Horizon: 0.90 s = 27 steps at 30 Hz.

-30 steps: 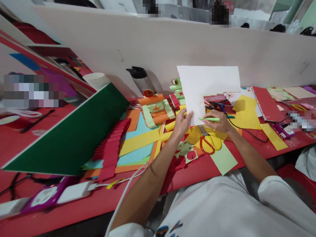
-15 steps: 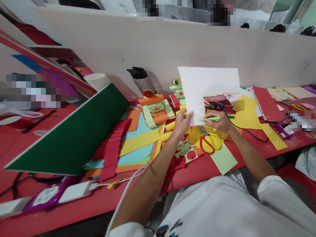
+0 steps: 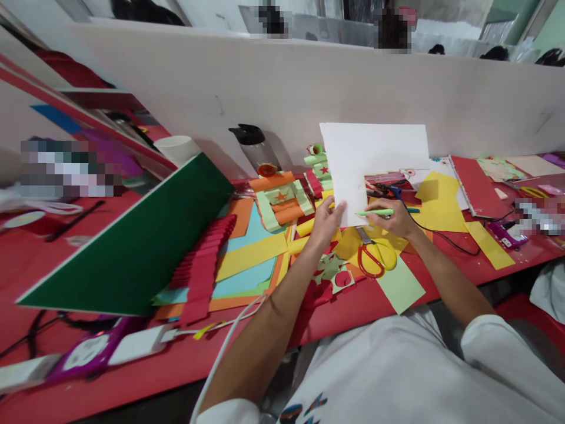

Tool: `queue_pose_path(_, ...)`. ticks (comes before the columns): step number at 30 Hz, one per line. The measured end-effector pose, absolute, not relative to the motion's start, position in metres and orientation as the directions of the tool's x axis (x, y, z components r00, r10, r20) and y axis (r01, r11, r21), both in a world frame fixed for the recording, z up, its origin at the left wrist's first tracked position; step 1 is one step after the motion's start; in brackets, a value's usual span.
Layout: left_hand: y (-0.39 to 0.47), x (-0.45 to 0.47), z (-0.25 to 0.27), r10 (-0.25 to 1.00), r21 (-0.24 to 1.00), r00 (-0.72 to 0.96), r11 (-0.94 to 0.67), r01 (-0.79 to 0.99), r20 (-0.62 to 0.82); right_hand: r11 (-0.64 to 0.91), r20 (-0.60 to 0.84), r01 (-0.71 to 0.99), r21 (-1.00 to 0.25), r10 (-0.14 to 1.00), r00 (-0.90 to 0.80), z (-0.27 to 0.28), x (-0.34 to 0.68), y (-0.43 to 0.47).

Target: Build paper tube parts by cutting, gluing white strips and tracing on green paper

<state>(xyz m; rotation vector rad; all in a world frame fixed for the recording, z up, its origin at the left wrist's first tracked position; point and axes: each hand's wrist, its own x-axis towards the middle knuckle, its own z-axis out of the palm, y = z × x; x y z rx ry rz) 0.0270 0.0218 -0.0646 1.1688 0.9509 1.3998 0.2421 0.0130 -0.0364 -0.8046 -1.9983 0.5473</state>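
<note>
Left hand (image 3: pixel 325 222): my fingers pinched on white card (image 3: pixel 375 146) at its near left edge, over cluttered red counter (image 3: pixel 318 319). Right hand (image 3: pixel 394 219): my fingers clamped round green pen (image 3: pixel 380 212), tip at card's near end; touching or not, can't tell. Wide far part gripped only from left: could swing or bend under pen pressure, skewing any mark. Scissors (image 3: pixel 371 242) just nearer me: could snag card if I lower it.

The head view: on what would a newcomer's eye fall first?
Probably on the large dark green flat board, slanting across the left side. The bright white L-shaped sheet also stands out right of centre, held by the left hand. Just below it lie metal scissors with one red and one yellow handle.
</note>
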Motion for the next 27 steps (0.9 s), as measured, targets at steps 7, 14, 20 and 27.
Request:
queue_pose_path(7, 0.0222, 0.0272, -0.0640, 0.988, 0.968, 0.022, -0.148, -0.204, 0.156, 0.689, 0.591, 0.354, -0.632, 0.724, -0.355, -0.0345, 0.2406, 0.0133)
queue_pose_path(14, 0.0201, 0.0276, -0.0619, 0.985, 0.970, 0.026, -0.160, -0.180, 0.168, 0.678, 0.566, 0.334, -0.655, 0.732, -0.378, -0.0335, 0.2423, 0.0133)
queue_pose_path(20, 0.0197, 0.0286, -0.0625, 0.984, 0.973, 0.045, -0.165, -0.163, 0.175, 0.697, 0.613, 0.354, -0.623, 0.717, -0.333, -0.0336, 0.2418, 0.0150)
queue_pose_path(27, 0.0215, 0.0279, -0.0638, 0.986, 0.974, 0.051, -0.151, -0.168, 0.162, 0.674, 0.583, 0.346, -0.653, 0.738, -0.338, -0.0322, 0.2429, 0.0139)
